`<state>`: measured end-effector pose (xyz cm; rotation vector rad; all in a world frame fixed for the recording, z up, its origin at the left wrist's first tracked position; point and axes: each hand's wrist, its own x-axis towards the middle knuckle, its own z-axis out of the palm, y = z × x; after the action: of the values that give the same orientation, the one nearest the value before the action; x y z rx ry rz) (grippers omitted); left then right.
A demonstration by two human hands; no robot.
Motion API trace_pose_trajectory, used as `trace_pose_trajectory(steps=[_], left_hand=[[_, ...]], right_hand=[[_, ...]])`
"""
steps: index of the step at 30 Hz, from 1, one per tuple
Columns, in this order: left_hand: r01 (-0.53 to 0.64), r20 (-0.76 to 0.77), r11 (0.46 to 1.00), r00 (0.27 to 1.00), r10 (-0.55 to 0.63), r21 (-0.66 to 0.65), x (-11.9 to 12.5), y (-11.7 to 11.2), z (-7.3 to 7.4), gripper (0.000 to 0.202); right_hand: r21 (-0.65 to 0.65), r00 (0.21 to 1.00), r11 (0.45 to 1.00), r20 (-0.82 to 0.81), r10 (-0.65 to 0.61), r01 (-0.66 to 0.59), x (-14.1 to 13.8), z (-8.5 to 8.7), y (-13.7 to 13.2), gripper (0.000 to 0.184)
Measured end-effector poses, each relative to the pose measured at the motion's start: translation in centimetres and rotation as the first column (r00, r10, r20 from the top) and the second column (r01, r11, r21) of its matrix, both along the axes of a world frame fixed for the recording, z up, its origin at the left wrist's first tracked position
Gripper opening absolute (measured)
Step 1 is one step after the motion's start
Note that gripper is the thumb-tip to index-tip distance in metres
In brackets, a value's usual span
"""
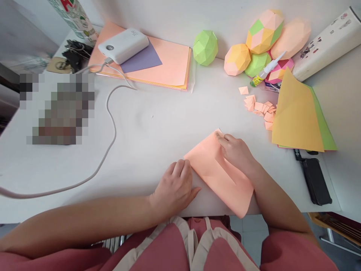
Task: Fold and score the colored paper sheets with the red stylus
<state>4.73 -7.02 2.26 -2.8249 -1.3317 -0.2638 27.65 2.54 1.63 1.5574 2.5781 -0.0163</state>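
Note:
A peach paper sheet lies folded on the white table, one corner hanging over the near edge. My left hand rests on the table with its fingers curled and knuckles pressing the sheet's left corner. My right hand lies on top of the sheet, fingertips pinched together at the far folded corner near the crease.
A white power bank with a cable sits on a stack of coloured paper at the back. Paper polyhedra, a glue tube, several small folded peach pieces, yellow-green sheets and a black phone fill the right.

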Motion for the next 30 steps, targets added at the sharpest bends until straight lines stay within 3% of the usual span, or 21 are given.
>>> trace_pose_trajectory(steps=[3, 6, 11, 16, 21, 24, 26, 30], left_hand=[[0.107, 0.098, 0.994, 0.989, -0.108, 0.015, -1.3, 1.6, 0.0, 0.023], [0.227, 0.171, 0.973, 0.961, -0.216, -0.048, -2.7, 3.9, -0.5, 0.032], [0.238, 0.175, 0.968, 0.959, -0.222, -0.075, -3.0, 7.0, -1.7, 0.032], [0.255, 0.110, 0.965, 0.962, -0.249, -0.052, -2.3, 7.6, -1.7, 0.037], [0.211, 0.069, 0.977, 0.975, -0.210, -0.012, -2.3, 8.0, -0.9, 0.014], [0.238, 0.020, 0.959, 0.971, -0.238, -0.152, -2.1, 9.2, -0.1, 0.045], [0.279, -0.018, 0.916, 0.955, -0.297, -0.288, -2.0, 10.3, 0.4, 0.059], [0.342, -0.022, 0.828, 0.920, -0.392, -0.445, -1.7, 11.7, 0.8, 0.059]], right_hand=[[-0.003, 1.000, 1.000, 0.011, 0.002, -0.002, 0.0, -0.1, 0.0, 0.065], [-0.002, 1.000, 1.000, 0.017, 0.007, -0.007, 0.0, -0.2, 0.1, 0.064], [-0.003, 1.000, 1.000, 0.020, 0.001, -0.001, 0.1, -0.4, 0.2, 0.064], [-0.009, 0.999, 1.000, 0.031, -0.011, 0.011, 0.0, -0.1, 0.0, 0.061], [-0.036, 0.998, 0.998, 0.044, -0.043, 0.045, -0.3, 0.2, -0.1, 0.061], [-0.039, 0.998, 0.998, 0.047, -0.043, 0.045, -0.4, 0.4, -0.1, 0.058], [-0.041, 0.998, 0.998, 0.051, -0.040, 0.043, -0.4, 0.5, -0.1, 0.057], [-0.053, 0.998, 0.998, 0.043, -0.036, 0.038, -0.4, 0.6, -0.1, 0.057]])
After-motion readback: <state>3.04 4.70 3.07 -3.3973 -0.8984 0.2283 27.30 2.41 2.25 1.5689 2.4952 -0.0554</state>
